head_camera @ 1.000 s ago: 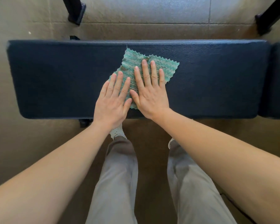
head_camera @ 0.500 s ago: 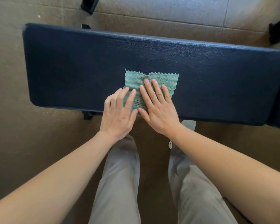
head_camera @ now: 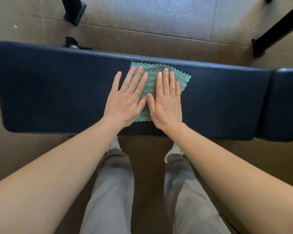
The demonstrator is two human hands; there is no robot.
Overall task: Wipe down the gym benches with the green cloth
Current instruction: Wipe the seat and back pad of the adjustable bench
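Observation:
A dark blue padded gym bench runs left to right across the view. The green cloth, with zigzag edges, lies flat on the middle of the pad, its top edge near the bench's far side. My left hand rests flat on the cloth's left part, fingers spread and partly over the bare pad. My right hand lies flat on the cloth's right part, fingers straight. Both palms press down on the cloth; neither hand curls around it. The thumbs almost touch.
A second dark pad adjoins the bench at the right. Black equipment legs stand on the tan floor at the far left and far right. My legs and light shoes are right against the bench's near edge.
Both hands slid the cloth from the far side toward the bench's near edge, then pushed it back to the far side. The left fingers are now spread wider.

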